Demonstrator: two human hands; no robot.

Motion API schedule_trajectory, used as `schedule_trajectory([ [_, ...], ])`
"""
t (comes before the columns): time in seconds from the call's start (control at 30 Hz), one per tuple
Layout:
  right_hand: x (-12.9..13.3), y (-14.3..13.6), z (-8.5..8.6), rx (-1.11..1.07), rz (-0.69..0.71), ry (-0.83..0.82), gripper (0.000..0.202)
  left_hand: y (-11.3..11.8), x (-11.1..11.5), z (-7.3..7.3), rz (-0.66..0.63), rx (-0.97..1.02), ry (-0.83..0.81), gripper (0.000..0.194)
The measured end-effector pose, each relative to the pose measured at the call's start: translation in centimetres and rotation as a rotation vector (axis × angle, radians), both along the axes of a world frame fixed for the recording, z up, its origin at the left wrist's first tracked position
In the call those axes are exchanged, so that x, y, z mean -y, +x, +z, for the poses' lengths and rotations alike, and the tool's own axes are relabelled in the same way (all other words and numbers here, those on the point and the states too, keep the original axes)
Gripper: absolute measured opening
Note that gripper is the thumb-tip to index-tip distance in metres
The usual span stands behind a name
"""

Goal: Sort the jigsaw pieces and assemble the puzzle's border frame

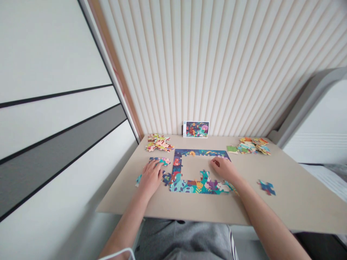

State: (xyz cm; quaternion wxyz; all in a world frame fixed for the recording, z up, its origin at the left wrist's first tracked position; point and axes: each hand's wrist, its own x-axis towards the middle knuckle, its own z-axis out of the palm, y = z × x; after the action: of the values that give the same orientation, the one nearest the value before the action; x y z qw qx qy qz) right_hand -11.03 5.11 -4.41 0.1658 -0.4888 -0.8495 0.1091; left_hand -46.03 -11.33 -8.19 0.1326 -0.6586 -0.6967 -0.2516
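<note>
On the table lies a partly joined jigsaw puzzle (181,187). Its border strips surround a bare middle, and a teal piece (205,175) juts up from the lower strip. My left hand (151,176) rests to the left of it, fingers stretched over loose puzzle pieces (164,161); a dark blue piece (166,178) lies by its thumb side. At the right side of the puzzle, my right hand (224,168) has its fingers curled together. Something small and dark shows at those fingertips, too little to name. My right hand and wrist cover part of the puzzle's right border.
A picture card (197,129) of the puzzle leans against the pleated wall (200,65). Piles of pieces lie at the back left (159,143) and back right (251,145). A few blue pieces (267,187) sit to the right. The table's front edge is near my lap.
</note>
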Motion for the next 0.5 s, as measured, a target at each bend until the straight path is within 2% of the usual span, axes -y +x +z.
schedule_trajectory([
  [0.13, -0.11, 0.00, -0.13, 0.007, -0.003, 0.006, 0.030, 0.08, 0.20, -0.33, -0.005, -0.047, -0.047, 0.057],
  [0.3, -0.18, 0.00, -0.16, 0.020, -0.012, 0.000, 0.029, 0.00, 0.21, -0.48, -0.029, -0.037, -0.082, 0.056],
  [0.5, -0.14, 0.03, -0.18, 0.019, 0.003, 0.005, 0.030, -0.10, 0.27, 0.02, -0.143, 0.032, -0.077, 0.056],
])
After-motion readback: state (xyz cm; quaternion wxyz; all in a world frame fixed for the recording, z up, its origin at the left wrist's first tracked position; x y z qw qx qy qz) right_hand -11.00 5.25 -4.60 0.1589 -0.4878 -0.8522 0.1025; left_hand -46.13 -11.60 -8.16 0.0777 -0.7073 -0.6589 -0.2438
